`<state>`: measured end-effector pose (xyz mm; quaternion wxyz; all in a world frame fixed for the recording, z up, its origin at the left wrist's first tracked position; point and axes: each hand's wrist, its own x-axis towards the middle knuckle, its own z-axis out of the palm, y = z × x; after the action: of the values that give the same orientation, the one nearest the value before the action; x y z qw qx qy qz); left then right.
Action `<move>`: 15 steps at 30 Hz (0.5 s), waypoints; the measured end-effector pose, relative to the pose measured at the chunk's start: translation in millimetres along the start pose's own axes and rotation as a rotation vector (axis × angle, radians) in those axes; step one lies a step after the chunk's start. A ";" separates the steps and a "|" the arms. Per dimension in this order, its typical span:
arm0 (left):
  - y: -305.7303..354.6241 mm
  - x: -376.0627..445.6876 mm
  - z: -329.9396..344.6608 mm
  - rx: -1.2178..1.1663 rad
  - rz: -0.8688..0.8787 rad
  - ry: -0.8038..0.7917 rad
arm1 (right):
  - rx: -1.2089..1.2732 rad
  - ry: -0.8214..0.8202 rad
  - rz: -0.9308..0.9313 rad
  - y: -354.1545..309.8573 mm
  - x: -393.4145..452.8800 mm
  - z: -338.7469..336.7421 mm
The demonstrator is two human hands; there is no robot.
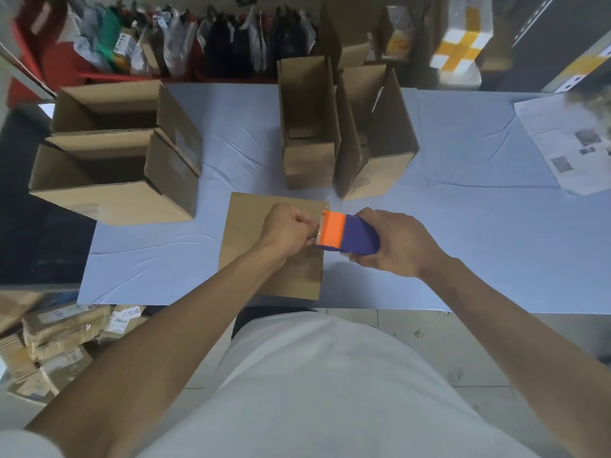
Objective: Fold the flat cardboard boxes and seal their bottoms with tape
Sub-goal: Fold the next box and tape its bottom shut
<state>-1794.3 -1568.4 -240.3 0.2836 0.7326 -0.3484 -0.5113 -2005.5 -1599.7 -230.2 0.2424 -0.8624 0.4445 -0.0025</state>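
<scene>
Right hand (393,246) wrapped around the purple tape dispenser with orange cutter head (347,234), held just above the worktop (463,226). Left hand (287,231) fingers pinched closed at the cutter's toothed edge (tape end itself too small to see). Both sit over the brown cardboard box (244,233) lying on the worktop's near edge.

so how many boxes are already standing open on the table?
4: two wide boxes at the table's left edge, far and near; two tall ones mid-table, left and right. More behind may be hidden.
</scene>
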 end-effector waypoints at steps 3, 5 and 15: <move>-14.1 2.6 -21.2 0.025 -0.022 0.076 | -0.053 -0.050 0.069 22.5 -19.4 -2.1; -23.7 8.3 -42.9 -0.013 -0.058 0.105 | -0.094 -0.069 0.132 43.7 -33.6 -6.5; -31.6 22.9 -36.8 0.073 -0.024 0.127 | -0.137 -0.074 0.210 70.3 -36.2 4.9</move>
<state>-1747.2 -1565.6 -265.7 0.2719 0.7777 -0.3392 -0.4541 -2080.1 -1604.1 -256.3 0.1980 -0.8252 0.5222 0.0849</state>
